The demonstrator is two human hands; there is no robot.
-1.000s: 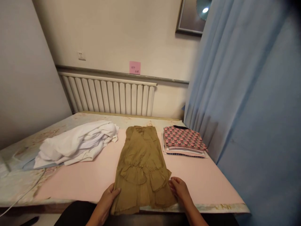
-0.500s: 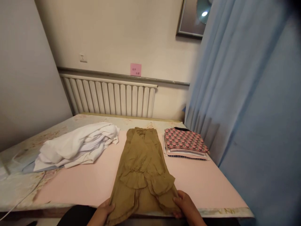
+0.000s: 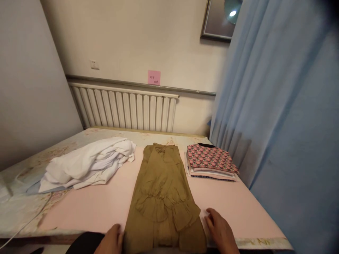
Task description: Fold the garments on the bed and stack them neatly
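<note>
An olive-brown garment (image 3: 161,180) lies lengthwise before me, folded narrow with its sleeves laid over the body. Their ruffled cuffs rest near the close end, which reaches the table's front edge. My left hand (image 3: 111,240) is just beside the garment's lower left edge, its fingers slightly bent and holding nothing visible. Off the lower right edge, my right hand (image 3: 221,231) is open, thumb and fingers apart, close to the ruffled cuff. Under the garment is a pink sheet (image 3: 92,208).
A heap of white cloth (image 3: 90,162) lies at the left. On the right is a stack of folded clothes with a pink patterned one (image 3: 210,157) on top. A blue curtain (image 3: 286,116) hangs along the right side. Behind the table stands a white radiator (image 3: 124,109).
Both hands have let go of the garment's near corners and moved slightly apart from it. The garment's near end now lies flatter, and the right cuff has shifted slightly.
</note>
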